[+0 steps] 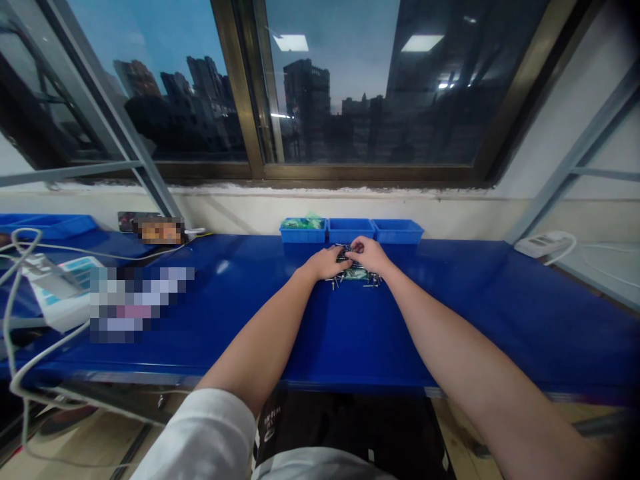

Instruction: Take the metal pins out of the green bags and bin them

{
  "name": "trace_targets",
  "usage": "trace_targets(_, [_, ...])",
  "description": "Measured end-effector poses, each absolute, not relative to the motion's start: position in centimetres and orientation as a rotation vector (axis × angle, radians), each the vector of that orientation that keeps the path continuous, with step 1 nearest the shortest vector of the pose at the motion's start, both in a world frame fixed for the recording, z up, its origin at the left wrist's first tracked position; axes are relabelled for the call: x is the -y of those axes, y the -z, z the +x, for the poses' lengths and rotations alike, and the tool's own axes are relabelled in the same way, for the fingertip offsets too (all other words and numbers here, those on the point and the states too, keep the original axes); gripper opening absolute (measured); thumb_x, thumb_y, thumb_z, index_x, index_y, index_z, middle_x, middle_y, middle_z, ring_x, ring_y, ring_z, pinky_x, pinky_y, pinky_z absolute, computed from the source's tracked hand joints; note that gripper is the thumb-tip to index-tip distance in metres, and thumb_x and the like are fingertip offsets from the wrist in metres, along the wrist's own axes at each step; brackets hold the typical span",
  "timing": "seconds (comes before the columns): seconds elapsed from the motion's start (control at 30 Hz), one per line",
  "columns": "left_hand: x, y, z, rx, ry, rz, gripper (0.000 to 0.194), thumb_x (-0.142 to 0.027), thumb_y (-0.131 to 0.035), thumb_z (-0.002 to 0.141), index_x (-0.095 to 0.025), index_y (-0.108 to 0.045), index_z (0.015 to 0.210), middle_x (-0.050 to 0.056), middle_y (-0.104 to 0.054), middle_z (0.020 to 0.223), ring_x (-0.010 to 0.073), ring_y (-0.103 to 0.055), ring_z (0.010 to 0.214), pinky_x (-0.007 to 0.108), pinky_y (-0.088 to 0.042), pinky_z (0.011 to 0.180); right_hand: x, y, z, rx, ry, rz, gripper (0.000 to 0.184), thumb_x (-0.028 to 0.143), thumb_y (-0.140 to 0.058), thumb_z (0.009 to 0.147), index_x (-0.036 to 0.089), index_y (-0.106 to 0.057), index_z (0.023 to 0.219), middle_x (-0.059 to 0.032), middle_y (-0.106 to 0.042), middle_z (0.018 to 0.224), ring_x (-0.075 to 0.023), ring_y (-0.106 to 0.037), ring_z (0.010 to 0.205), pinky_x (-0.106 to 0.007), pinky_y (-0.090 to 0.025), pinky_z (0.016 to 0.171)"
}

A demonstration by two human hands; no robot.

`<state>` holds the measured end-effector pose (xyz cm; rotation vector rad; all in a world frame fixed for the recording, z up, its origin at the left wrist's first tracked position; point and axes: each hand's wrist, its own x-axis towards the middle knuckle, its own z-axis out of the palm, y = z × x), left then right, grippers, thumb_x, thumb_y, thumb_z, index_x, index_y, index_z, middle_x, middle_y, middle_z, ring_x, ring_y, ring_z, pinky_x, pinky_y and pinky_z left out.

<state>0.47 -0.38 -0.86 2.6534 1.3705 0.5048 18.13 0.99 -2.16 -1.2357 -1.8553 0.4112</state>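
Note:
Both my arms reach forward over the blue table (350, 327). My left hand (325, 262) and my right hand (369, 254) meet at the far middle of the table, fingers curled together over a small dark part (345, 254). Under them lies a pile of small green boards and metal pins (356, 275). What exactly each hand pinches is too small to make out.
Three blue bins stand against the wall behind the pile: the left bin (303, 231) holds green pieces, beside it the middle bin (351, 230) and the right bin (397, 231). A white device with cables (57, 287) sits at the left. A white power strip (544, 243) lies at the right.

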Motion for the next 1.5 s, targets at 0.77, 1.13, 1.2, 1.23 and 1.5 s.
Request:
trace_targets(0.77, [0.2, 0.2, 0.7, -1.358, -1.036, 2.661, 0.023, -0.029, -0.042, 0.094, -0.02, -0.061, 0.103, 0.005, -0.071, 0.09, 0.0176, -0.065, 0.082, 0.025, -0.046, 0.073, -0.5, 0.7, 18.1, 1.668, -0.645, -1.15, 0.04, 0.056, -0.054, 0.077, 0.018, -0.057, 0.063, -0.0033, -0.065, 0.06, -0.0138, -0.055, 0.054, -0.027, -0.041, 0.058])
trace_targets(1.13, [0.2, -0.1, 0.5, -1.465, -0.894, 2.718, 0.027, -0.028, -0.04, 0.094, -0.018, -0.064, 0.09, 0.007, -0.071, 0.084, 0.0202, -0.066, 0.081, 0.028, -0.046, 0.075, -0.5, 1.0, 18.2, 1.49, -0.845, -1.011, 0.026, 0.036, -0.071, 0.058, 0.016, -0.064, 0.073, -0.0019, -0.065, 0.065, -0.0149, -0.057, 0.061, -0.029, -0.044, 0.062])
trace_targets(1.2, [0.3, -0.1, 0.6, -1.475, -0.897, 2.716, 0.028, -0.03, -0.04, 0.095, -0.018, -0.065, 0.094, 0.007, -0.071, 0.086, 0.0203, -0.066, 0.082, 0.028, -0.047, 0.076, -0.3, 0.8, 18.3, 1.459, -0.876, -0.997, 0.025, 0.036, -0.071, 0.058, 0.016, -0.066, 0.072, -0.0022, -0.066, 0.065, -0.0148, -0.057, 0.06, -0.029, -0.044, 0.061])
trace_targets(1.23, [0.3, -0.1, 0.6, -1.479, -0.911, 2.711, 0.028, -0.031, -0.04, 0.095, -0.018, -0.064, 0.098, 0.007, -0.071, 0.088, 0.0206, -0.066, 0.083, 0.028, -0.047, 0.077, -0.3, 0.7, 18.3, 1.442, -0.871, -0.995, 0.025, 0.035, -0.07, 0.058, 0.016, -0.066, 0.072, -0.0021, -0.066, 0.065, -0.0149, -0.057, 0.06, -0.029, -0.045, 0.061])
trace_targets(1.5, [0.4, -0.1, 0.5, -1.525, -1.007, 2.605, 0.038, -0.031, -0.044, 0.093, -0.016, -0.047, 0.128, 0.006, -0.07, 0.104, 0.021, -0.064, 0.098, 0.03, -0.046, 0.086, -0.8, 0.6, 18.9, 1.268, -0.723, -1.038, 0.02, 0.024, -0.06, 0.059, 0.016, -0.066, 0.077, -0.0046, -0.07, 0.075, -0.0217, -0.066, 0.082, -0.033, -0.049, 0.077])
